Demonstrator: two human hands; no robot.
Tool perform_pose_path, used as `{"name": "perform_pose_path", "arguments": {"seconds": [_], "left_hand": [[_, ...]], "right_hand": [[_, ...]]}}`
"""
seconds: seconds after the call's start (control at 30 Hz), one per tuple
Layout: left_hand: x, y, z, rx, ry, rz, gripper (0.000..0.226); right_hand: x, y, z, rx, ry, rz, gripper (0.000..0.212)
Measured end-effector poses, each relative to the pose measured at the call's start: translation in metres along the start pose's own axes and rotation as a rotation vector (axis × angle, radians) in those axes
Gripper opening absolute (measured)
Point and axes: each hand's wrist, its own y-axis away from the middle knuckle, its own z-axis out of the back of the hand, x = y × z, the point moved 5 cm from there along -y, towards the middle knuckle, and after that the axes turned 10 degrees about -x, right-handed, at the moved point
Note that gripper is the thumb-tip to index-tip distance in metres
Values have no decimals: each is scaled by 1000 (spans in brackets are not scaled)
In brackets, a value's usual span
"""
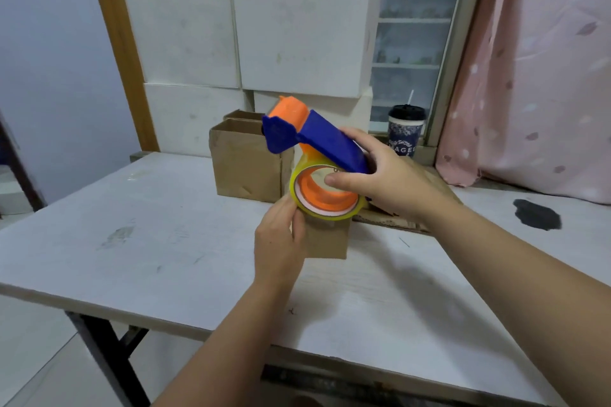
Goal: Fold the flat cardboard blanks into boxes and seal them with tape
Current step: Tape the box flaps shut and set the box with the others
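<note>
Right hand [386, 175] grips tape dispenser [317, 142] (left hand [279, 238] pinches tape).

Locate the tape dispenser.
In the head view, centre frame: the tape dispenser is held above the table, right hand on its blue handle, left hand pinching the roll's lower edge.

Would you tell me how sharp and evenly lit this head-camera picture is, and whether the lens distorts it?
Head view: slightly soft overall; head view: a diffuse shadow falls on the table beside the small cardboard box; head view: wide-angle bowing curves the table's edges and tilts the door frame.
</note>
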Motion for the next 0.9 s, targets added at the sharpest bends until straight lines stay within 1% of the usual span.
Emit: {"name": "perform_pose_path", "arguments": {"seconds": [0.1,0.17,0.23,0.3,0.37,0.57,0.67,0.7,0.77,0.8,0.9], "left_hand": [[-2,-1,-1,-21,-27,-111,26],[-3,0,-3,-39,-77,-205,29],[-6,0,-3,-81,-161,-281,27],[-10,1,-4,-142,-211,-381,25],[-12,2,-5,-181,-238,-450,28],[-12,4,-9,-152,-333,-485,36],[-13,4,-9,-131,-329,-477,49],[-13,4,-9,-138,-335,-476,47],[-12,4,-9,-176,-346,-501,23],[-12,4,-8,-195,-348,-505,19],[-11,6,-11,-197,-343,-519,27]], "right_hand": [[5,-7,3,72,168,16,58],[9,-11,4,122,229,33,55],[12,-15,8,170,266,20,57],[9,-20,13,200,278,-15,66],[7,-22,16,224,310,-32,73],[9,-25,22,279,378,-47,71],[9,-28,28,303,416,-74,66],[9,-28,31,309,428,-77,65],[9,-27,40,301,445,-94,64],[7,-26,45,295,443,-108,64],[3,-22,51,288,377,-125,64]]}}
